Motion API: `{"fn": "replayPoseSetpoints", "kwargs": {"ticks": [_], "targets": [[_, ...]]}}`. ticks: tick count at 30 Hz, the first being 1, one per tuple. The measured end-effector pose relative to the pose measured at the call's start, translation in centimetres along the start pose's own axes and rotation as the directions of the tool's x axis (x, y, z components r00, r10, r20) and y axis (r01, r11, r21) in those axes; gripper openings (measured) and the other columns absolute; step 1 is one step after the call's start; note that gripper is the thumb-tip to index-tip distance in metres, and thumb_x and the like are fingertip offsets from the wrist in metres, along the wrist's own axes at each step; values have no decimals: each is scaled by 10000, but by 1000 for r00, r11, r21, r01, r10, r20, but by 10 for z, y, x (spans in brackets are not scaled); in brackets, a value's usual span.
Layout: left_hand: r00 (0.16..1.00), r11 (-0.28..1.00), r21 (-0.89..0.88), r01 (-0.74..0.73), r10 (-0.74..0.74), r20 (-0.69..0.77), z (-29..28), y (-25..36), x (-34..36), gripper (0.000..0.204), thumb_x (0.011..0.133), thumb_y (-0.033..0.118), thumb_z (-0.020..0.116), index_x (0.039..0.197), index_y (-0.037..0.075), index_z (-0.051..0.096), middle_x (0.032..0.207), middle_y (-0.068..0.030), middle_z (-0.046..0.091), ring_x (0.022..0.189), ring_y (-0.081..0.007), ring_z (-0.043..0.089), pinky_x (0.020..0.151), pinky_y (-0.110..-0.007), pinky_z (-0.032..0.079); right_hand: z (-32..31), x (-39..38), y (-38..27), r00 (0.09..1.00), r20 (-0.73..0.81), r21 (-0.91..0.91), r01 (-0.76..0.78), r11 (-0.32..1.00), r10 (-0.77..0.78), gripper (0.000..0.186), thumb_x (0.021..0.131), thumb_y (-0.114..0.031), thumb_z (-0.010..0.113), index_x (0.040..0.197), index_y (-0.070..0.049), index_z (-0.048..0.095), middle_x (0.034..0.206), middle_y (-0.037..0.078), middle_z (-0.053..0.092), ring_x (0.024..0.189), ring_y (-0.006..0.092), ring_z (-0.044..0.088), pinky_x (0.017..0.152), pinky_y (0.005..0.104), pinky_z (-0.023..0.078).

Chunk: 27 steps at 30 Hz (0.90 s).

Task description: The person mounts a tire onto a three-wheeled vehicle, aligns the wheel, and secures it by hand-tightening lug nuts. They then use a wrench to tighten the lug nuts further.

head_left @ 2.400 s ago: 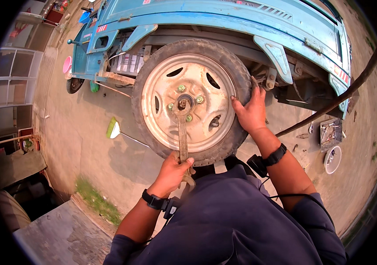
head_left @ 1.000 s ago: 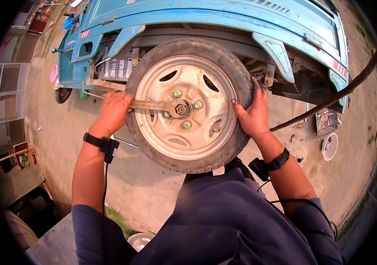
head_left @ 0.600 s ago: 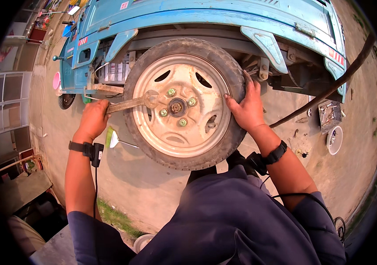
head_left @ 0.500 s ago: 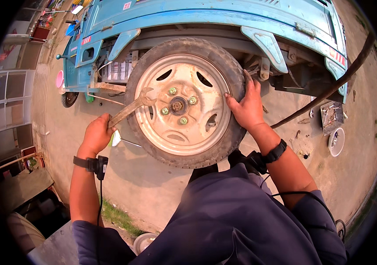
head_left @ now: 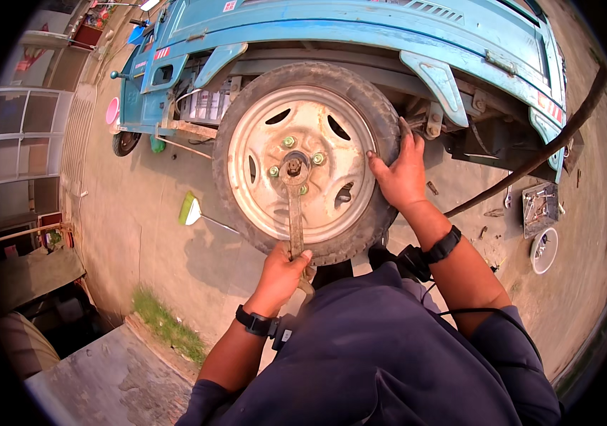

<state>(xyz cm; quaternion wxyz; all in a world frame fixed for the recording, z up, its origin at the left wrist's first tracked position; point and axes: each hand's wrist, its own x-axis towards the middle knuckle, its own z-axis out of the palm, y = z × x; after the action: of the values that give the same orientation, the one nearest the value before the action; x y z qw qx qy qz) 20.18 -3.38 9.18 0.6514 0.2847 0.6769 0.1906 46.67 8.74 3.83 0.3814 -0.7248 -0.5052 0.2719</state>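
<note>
A dirty cream wheel [head_left: 246,206] with a worn black tyre [head_left: 236,220] stands against the side of a blue three-wheeled truck [head_left: 289,32]. Green-tinted nuts [head_left: 318,158] ring its hub. Closed around the shaft of a large rusty wrench [head_left: 295,216], my left hand [head_left: 282,277] is below the wheel's centre. The wrench's upper end sits at the brown hub nut [head_left: 294,167], pointing nearly straight up; its lower end shows past my hand. My right hand [head_left: 401,170] grips the tyre's right edge, thumb on the sidewall and fingers over the tread.
A dark bar [head_left: 530,160] slants up at the right. Beyond it lie a grey tool tray [head_left: 540,209] and a white bowl [head_left: 544,250] with small parts. A green-and-white broom [head_left: 191,209] lies on the ground at the left. A concrete slab [head_left: 115,380] is at lower left.
My left hand has swung right and down with the wrench, whose upper end went from the wheel's left side to the hub centre. My right hand stays on the tyre. The view has shifted slightly.
</note>
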Motion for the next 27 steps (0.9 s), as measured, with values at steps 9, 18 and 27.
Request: {"fn": "replayPoseSetpoints", "kwargs": {"ticks": [9, 18, 27], "targets": [[999, 997, -76, 24, -22, 29, 16, 6, 1, 151, 1029, 113, 624, 1092, -17, 579, 853, -71, 638, 662, -171, 639, 563, -318, 524, -2, 1, 2, 999, 32, -22, 24, 999, -23, 903, 835, -281, 796, 1569, -41, 328, 1403, 252, 434, 1274, 421, 521, 1097, 461, 448], [999, 962, 267, -53, 49, 21, -22, 19, 12, 214, 995, 111, 661, 1119, -32, 561, 872, -77, 650, 687, -164, 655, 611, -326, 535, 1, 1, 7, 997, -7, -26, 71, 997, -72, 883, 820, -262, 801, 1543, -16, 359, 1400, 266, 435, 1286, 431, 507, 1096, 468, 448], [863, 290, 882, -371, 459, 212, -130, 60, 49, 326, 906, 131, 745, 1123, -48, 579, 994, -245, 695, 893, -423, 686, 747, -454, 545, 2, 3, 4, 998, -9, -13, 59, 998, -59, 876, 800, -202, 804, 1534, 1, 371, 1394, 269, 440, 1279, 432, 504, 1107, 468, 440]]}}
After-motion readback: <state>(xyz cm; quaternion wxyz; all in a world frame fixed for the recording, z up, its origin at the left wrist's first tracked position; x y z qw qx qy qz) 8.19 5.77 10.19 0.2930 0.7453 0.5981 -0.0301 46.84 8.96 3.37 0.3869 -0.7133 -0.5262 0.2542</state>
